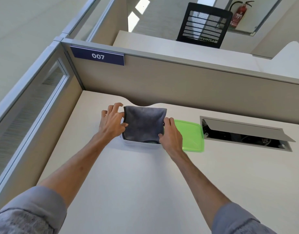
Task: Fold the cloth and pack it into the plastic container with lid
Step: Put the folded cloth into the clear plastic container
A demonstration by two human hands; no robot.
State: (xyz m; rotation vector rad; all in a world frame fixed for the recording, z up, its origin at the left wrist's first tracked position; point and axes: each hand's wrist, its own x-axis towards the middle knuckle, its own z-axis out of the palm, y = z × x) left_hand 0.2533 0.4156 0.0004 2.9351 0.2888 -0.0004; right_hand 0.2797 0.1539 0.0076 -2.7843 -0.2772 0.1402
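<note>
Most of the clear plastic container (140,143) is hidden under one folded grey microfibre cloth with a dark stitched edge (143,124); only its pale near rim shows, and how deep the cloth sits inside cannot be made out. The cloth lies over the container between the two hands, on the white desk (145,183). The left hand (111,121) rests at the cloth's left edge, thumb touching the fabric, fingers spread and curled above it. The right hand (171,135) pinches the cloth's right edge between thumb and fingers. One flat green plastic lid (191,135) lies just right, partly covered by the right hand.
</note>
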